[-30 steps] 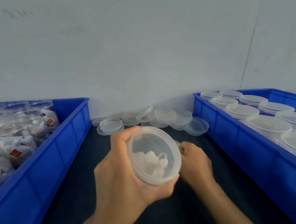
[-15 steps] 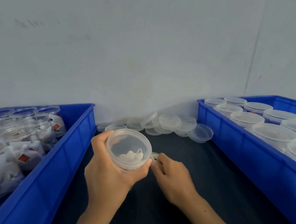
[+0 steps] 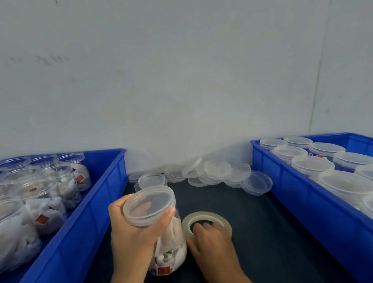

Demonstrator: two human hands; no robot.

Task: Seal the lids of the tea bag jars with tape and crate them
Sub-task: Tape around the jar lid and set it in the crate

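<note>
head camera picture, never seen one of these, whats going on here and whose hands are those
There is no machine here: a person wears a camera on their head, looking down at their own hands. The left hand grips a clear jar of tea bags with its lid on. The right hand rests on a roll of clear tape lying flat on the dark table. Loose lids are piled by the wall. The left blue crate holds open jars, the right blue crate lidded ones.
</note>
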